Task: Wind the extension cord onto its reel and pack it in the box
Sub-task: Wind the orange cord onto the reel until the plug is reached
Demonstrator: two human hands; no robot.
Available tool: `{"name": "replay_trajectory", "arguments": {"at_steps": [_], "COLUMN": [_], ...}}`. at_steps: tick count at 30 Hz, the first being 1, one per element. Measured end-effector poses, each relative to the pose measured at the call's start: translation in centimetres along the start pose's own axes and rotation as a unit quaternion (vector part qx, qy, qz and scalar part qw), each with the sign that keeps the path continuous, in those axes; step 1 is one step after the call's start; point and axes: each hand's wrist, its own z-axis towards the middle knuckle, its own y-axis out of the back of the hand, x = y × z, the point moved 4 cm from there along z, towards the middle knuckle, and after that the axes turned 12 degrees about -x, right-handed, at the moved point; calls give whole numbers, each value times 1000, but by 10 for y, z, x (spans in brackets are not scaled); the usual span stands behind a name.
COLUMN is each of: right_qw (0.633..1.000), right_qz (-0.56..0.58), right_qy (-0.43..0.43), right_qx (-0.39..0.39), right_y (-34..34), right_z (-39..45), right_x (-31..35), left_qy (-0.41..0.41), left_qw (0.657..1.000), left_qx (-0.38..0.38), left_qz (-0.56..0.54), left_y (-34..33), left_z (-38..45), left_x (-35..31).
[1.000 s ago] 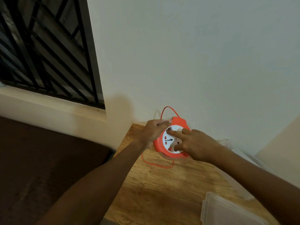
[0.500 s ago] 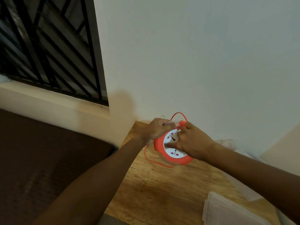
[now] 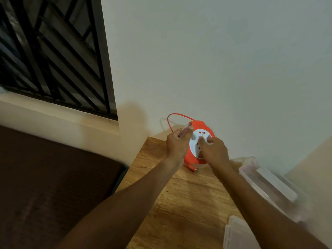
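Observation:
An orange reel (image 3: 201, 125) with a white socket face stands tilted at the far end of the wooden table (image 3: 179, 203), near the wall. My left hand (image 3: 177, 144) grips its left rim, fingers curled. My right hand (image 3: 213, 152) lies on the white face with a finger pressed into it. A thin orange cord (image 3: 177, 115) loops up from the reel's top over my left hand. A short piece of cord with a plug end (image 3: 194, 168) shows below the reel. A clear plastic box (image 3: 267, 184) sits to the right.
A clear plastic lid (image 3: 237, 232) lies at the table's near right. The white wall stands right behind the reel. A barred window (image 3: 53, 51) and its sill are at the left. Dark floor (image 3: 45, 177) lies left of the table.
The cord loop below the reel has shrunk to a short end, and the top loop has swung left. My right hand has turned on the white face. The view shifted slightly.

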Motion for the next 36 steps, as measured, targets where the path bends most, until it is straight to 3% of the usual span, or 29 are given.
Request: {"name": "replay_trajectory", "arguments": {"at_steps": [2,3,4,6,7,9,11,13,15,19,26,28,30,32,36], "right_qw": [990,990,995,989,959,844,733,676,645,573,506,509,552,641,861], "right_qz": [94,99,78,-56,-129,-252,-326,-368,-381,-443,-518,-512,-485,-454,-321], "right_qy": [-98,-96,-53,136,253,474,596,632,650,676,673,679,672,614,394], "right_qx": [30,43,45,15,-7,-20,31,94,127,134,149,135,94,82,11], "right_y": [-4,-3,2,20,29,37,38,39,39,34,15,16,19,17,13], "right_z": [-5,-9,-13,-18,-19,-19,-16,-14,-15,-22,-25,-22,-19,-13,-3], "right_x": [-10,-14,-14,0,5,13,12,12,18,24,31,37,39,34,26], "left_qy": [-18,-14,-5,26,40,55,50,52,45,33,22,19,26,36,32], "left_qw": [1000,999,999,998,997,995,992,986,976,965,958,959,964,973,994], "left_qx": [13,30,46,64,70,80,101,143,185,226,243,246,242,216,99], "left_qz": [15,15,11,9,14,29,48,70,102,131,153,138,110,77,24], "left_y": [1,2,3,7,8,9,9,7,4,3,7,11,13,14,12], "left_z": [0,3,6,11,13,17,21,21,20,17,12,14,17,20,18], "left_x": [2,2,3,3,3,1,-1,-3,-5,-8,-9,-8,-9,-9,-7]}}
